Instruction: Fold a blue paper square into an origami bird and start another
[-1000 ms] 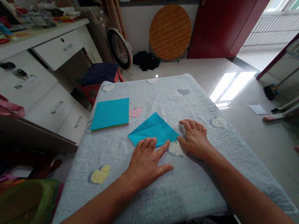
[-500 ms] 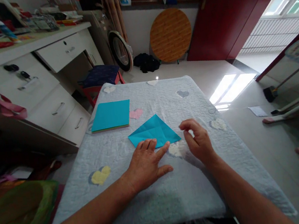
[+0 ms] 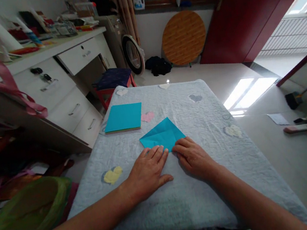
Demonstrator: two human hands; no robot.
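Note:
A sheet of blue origami paper (image 3: 164, 133), folded and marked with creases, lies on the cloth-covered table. My left hand (image 3: 148, 167) rests flat, its fingertips on the paper's near left edge and its thumb stretched out on the cloth. At the near right edge, my right hand (image 3: 193, 158) has curled fingers pressed together on the paper; its thumb is partly hidden under them. Both hands cover parts of the near edge. Farther back to the left sits a squared stack of blue paper (image 3: 124, 117).
A pale tablecloth (image 3: 200, 115) with heart patches covers the table. Beyond it stand a red stool (image 3: 112, 78), a washing machine (image 3: 133, 54) with its door ajar, and a round wooden tabletop (image 3: 184, 38). White drawers (image 3: 71, 109) and a green basket (image 3: 31, 214) are on the left.
My right hand has come down and left from beside the paper onto its near right edge. My left hand stays on the paper. The whole view has shifted slightly.

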